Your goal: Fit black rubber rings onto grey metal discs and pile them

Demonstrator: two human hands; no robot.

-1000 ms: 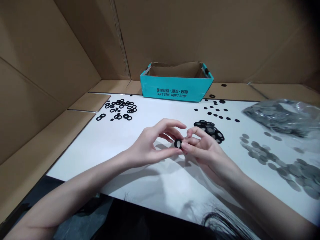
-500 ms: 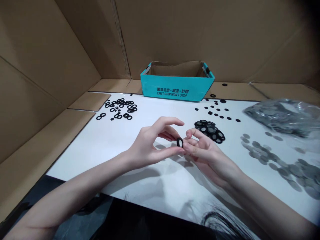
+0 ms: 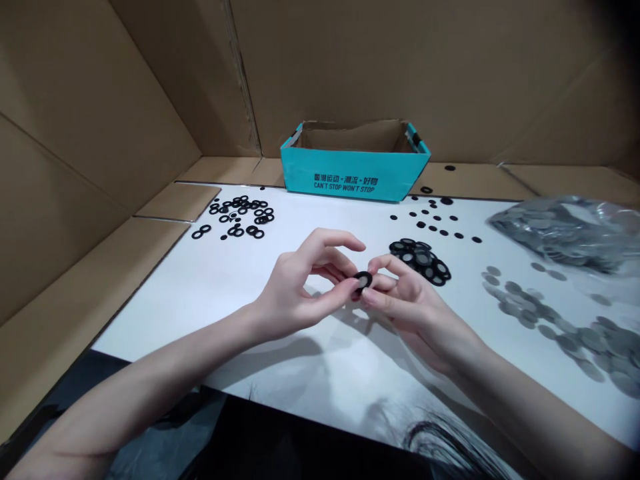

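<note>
Black-rimmed disc [image 3: 365, 281], pinched by both hands [image 3: 287, 287] [image 3: 417, 303], now tilts flatter, left thumb [image 3: 345, 291] lapping its edge.

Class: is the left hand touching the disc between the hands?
Touching: in the head view, the left hand has its thumb tip on the disc.

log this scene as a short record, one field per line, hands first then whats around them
left hand: thumb on the face of a ringed disc, black with a pale centre
right hand: thumb at the disc's lower edge
near right hand: pile of similar pieces
left side: loose black rings on a white table
right side: grey discs, clear plastic bag holding more
back: turquoise box with lettering
</note>
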